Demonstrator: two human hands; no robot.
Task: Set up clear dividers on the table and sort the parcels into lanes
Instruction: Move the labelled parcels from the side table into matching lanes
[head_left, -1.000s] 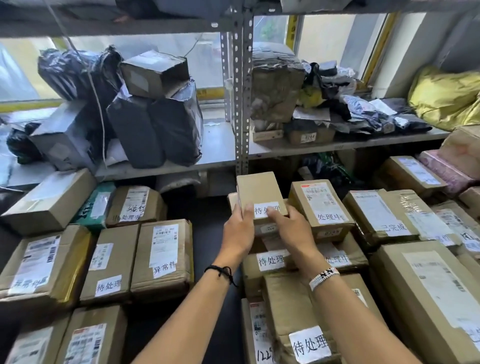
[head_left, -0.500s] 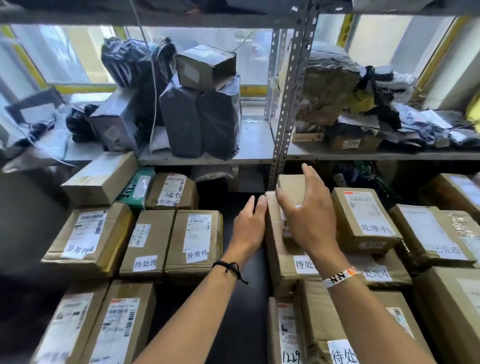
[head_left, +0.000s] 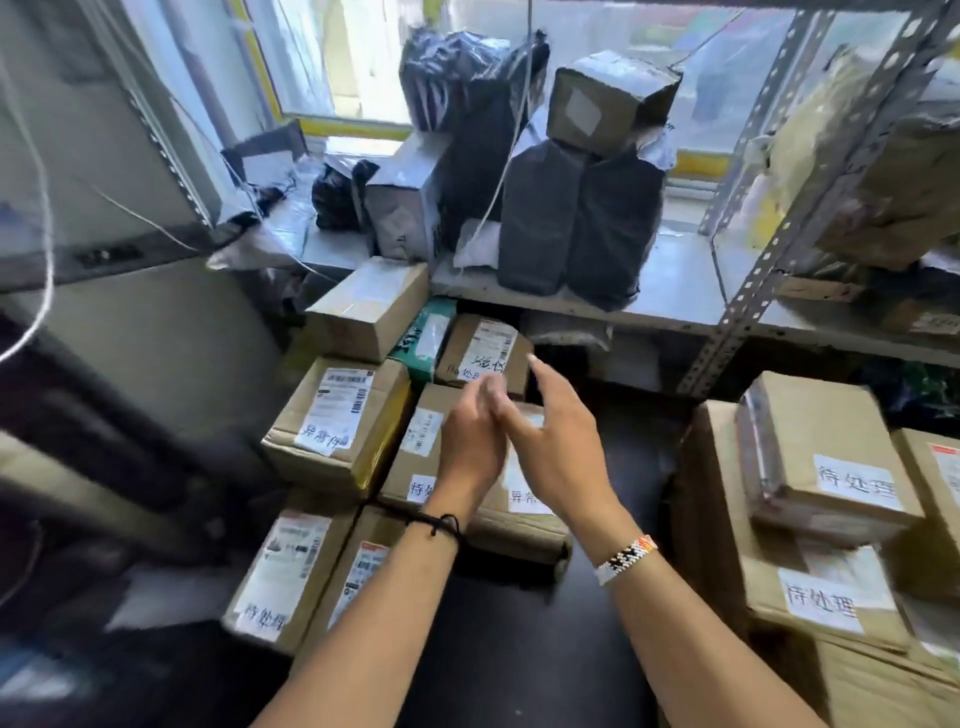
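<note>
Brown cardboard parcels with white handwritten labels lie in two groups on a dark table (head_left: 519, 649). The left group (head_left: 337, 426) is stacked from the middle to the lower left. The right group (head_left: 821, 457) fills the right edge; its top small box (head_left: 810, 436) lies flat. My left hand (head_left: 470, 441) and my right hand (head_left: 556, 447) hover side by side above the left group, fingers loosely spread, holding nothing. Both are motion-blurred. No clear dividers are visible.
A metal shelf (head_left: 675, 306) behind the table carries black-wrapped packages (head_left: 576, 223) and a taped box (head_left: 608, 104). A perforated upright (head_left: 769, 270) slants at the right. A green packet (head_left: 423, 338) sits among the far left parcels. A white cord (head_left: 41, 208) hangs at left.
Both hands let go of the small box, which now lies on the right stack, and moved left over the left parcel group. The view swung left.
</note>
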